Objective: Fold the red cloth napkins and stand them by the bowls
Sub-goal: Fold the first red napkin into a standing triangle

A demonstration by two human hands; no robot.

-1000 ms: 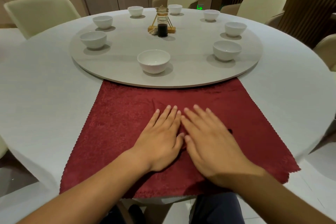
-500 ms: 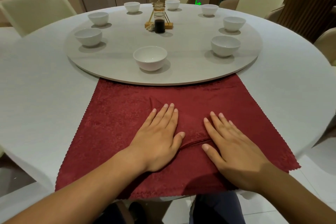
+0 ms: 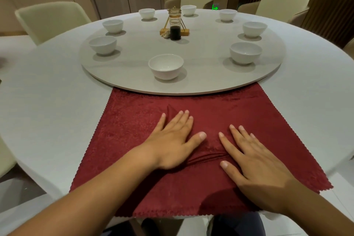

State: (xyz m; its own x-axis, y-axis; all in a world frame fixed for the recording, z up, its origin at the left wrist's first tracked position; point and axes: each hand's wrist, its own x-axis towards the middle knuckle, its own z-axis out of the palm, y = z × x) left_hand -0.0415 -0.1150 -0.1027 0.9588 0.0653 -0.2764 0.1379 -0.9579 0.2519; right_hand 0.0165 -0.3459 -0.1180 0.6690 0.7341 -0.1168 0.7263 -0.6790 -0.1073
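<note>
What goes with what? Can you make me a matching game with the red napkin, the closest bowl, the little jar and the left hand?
Things:
1. red napkin
2. closest bowl
3. glass jar
4. left hand

States:
A. holds dark liquid
B. white and empty
C. pressing flat, fingers straight
D. spread out, zigzag edges

Pairs: 1-D, 2-B, 3-A, 4-C

Warm, soft overhead light casts faint shadows beside each bowl (image 3: 165,66) on the desk (image 3: 47,105), wide-angle bending curves the edges, and the near forearms blur slightly.
</note>
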